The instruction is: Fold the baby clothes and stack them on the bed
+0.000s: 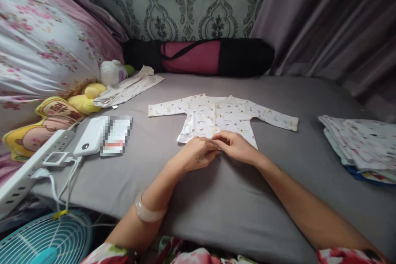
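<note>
A small white baby shirt with a tiny coloured print lies flat on the grey sheet, its sleeves spread to both sides. A button placket runs down its middle. At the bottom hem, my left hand and my right hand meet, almost touching each other. The fingers of both hands are pinched on the front edges of the shirt near the lowest part of the placket. My fingertips partly hide the hem there. A pale bangle circles my left wrist.
Folded clothes are stacked at the right. Leftward lie a power strip with cables, a white device, plush toys and a patterned garment. A long black and maroon bag lies along the wall. A fan stands lower left.
</note>
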### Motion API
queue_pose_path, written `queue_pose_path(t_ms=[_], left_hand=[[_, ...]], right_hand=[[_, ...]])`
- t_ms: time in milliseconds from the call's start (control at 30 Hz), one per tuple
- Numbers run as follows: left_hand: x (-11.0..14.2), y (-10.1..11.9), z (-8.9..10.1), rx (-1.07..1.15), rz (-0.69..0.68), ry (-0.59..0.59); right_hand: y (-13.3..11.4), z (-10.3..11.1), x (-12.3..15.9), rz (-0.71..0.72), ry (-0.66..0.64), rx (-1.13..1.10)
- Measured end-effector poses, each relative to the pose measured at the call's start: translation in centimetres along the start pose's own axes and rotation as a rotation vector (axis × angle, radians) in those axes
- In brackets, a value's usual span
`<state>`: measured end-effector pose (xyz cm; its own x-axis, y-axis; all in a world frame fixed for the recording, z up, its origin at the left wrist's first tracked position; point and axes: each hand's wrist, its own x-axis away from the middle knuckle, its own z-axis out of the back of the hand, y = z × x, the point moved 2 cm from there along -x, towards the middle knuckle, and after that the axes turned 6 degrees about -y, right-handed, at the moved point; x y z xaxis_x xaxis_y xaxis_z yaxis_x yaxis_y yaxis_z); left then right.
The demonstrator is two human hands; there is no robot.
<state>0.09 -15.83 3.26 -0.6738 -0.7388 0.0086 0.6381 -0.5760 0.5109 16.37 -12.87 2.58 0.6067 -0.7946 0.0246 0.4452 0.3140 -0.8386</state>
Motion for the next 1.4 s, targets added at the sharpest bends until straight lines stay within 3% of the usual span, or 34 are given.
queue_pose_path(t_ms=[67, 100, 233, 300, 367, 533, 733, 933, 1133, 1233, 1300, 1400], left_hand=[[0.5, -0.7, 1.2, 0.138, 0.100, 0.017], [0.8, -1.4, 1.8, 0.167, 0.192, 0.081], [2.2, -4.9, 3.7, 0.006, 0.681, 0.460], [2.8, -6.4, 3.8, -0.052, 0.863, 0.456], [3.0, -7.3, 3.4, -0.046, 0.942, 0.356], [2.9, -7.5, 3.1, -0.029, 0.915, 0.256], [3.0, -7.5, 3.3, 0.108, 0.894, 0.233], [3.1, -7.1, 3.6, 0.164, 0.889, 0.224], [3.5, -6.7, 3.8, 0.091, 0.918, 0.215], [3.5, -6.8, 3.6, 0.021, 0.861, 0.225], [3.5, -6.8, 3.5, 0.020, 0.819, 0.222], [3.5, -6.6, 3.7, 0.052, 0.791, 0.186]], right_hand=[[-0.6, -0.2, 0.3, 0.074, -0.089, 0.084], [-0.9, -0.1, 0.5, 0.087, -0.131, 0.112], [-1.6, 0.5, 0.2, 0.017, -0.191, 0.151], [-1.8, 1.0, -1.0, 0.009, -0.130, 0.175], [-1.9, 1.3, -3.1, 0.023, -0.061, 0.221], [-2.7, 0.5, -10.4, 0.005, 0.017, 0.405], [-3.7, -3.1, -16.5, -0.103, -0.028, 0.608], [-3.6, -4.9, -18.1, -0.150, -0.035, 0.722], [-2.7, -6.5, -18.2, -0.171, 0.164, 0.637], [-2.2, -7.6, -17.9, -0.136, 0.220, 0.635], [-2.0, -7.4, -17.8, -0.099, 0.197, 0.613], [-1.5, -5.2, -17.7, -0.065, 0.090, 0.497]])
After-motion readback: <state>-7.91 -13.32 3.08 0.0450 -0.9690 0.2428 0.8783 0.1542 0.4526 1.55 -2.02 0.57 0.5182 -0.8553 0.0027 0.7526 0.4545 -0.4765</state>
